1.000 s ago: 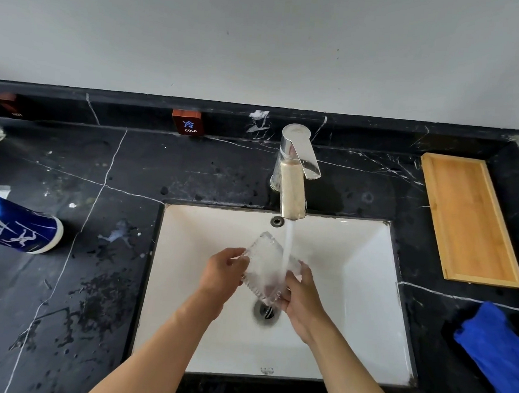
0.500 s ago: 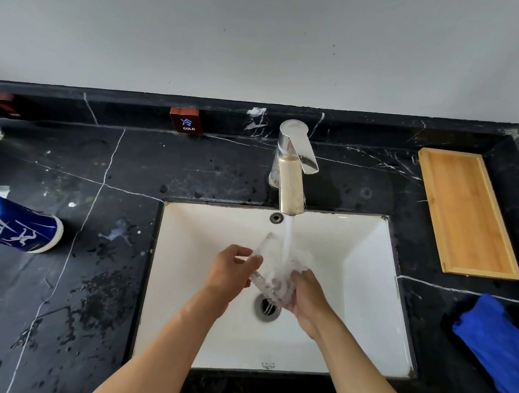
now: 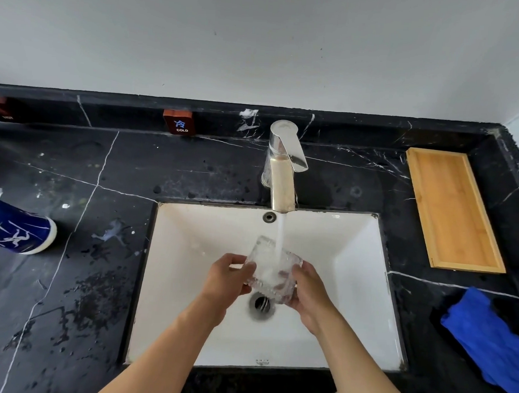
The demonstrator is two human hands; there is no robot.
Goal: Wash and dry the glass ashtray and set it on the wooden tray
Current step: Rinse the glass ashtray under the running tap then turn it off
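Note:
The clear square glass ashtray (image 3: 270, 269) is held over the white sink (image 3: 355, 264), right above the drain. My left hand (image 3: 226, 278) grips its left edge and my right hand (image 3: 308, 288) grips its right edge. Water runs from the chrome faucet (image 3: 281, 173) straight onto the ashtray's face and splashes white. The wooden tray (image 3: 452, 209) lies on the black counter to the right of the sink, with nothing on it.
A blue cloth (image 3: 487, 341) lies crumpled on the counter at the right, below the tray. A blue and white bottle (image 3: 10, 228) lies on its side at the left. The black marble counter (image 3: 93, 276) is wet with splashes. A small "COLD" sign (image 3: 179, 123) sits on the back ledge.
Both hands have turned the ashtray under the stream, from tilted on edge to facing the water more squarely. The hands stay over the drain.

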